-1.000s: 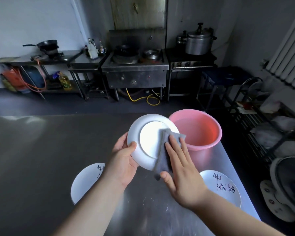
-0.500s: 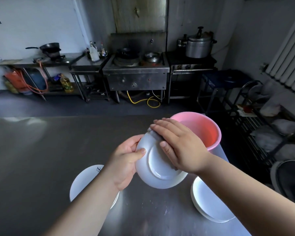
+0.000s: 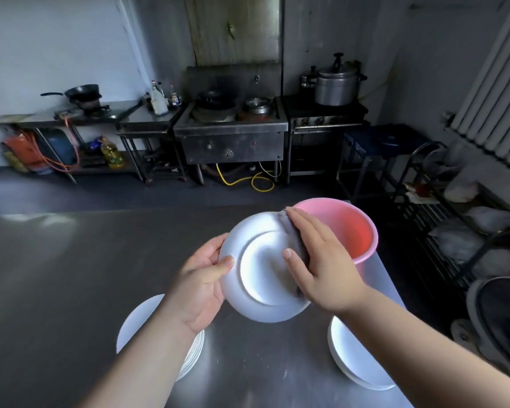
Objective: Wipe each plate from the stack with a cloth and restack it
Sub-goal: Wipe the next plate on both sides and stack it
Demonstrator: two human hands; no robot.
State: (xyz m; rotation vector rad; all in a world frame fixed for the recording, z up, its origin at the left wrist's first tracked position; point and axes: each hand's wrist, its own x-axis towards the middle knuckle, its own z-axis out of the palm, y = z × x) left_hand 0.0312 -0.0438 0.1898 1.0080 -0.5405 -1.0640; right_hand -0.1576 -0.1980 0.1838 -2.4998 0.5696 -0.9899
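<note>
- The white plate (image 3: 259,272) is held up over the steel bench (image 3: 56,275), tilted, with its underside and foot ring facing the camera.
- The left hand (image 3: 200,285) makes the grip on the plate's left rim: thumb on the facing side, fingers curled round behind the edge.
- Across the plate from that grip, the right hand (image 3: 321,260) lies with straight fingers, pressing a grey cloth (image 3: 292,240) flat against the plate's right side.
- Just beyond the right hand stands a pink basin (image 3: 351,228).
- Below the left wrist sits a stack of plates (image 3: 136,328) on the bench; below the right forearm sits another plate stack (image 3: 354,360).
</note>
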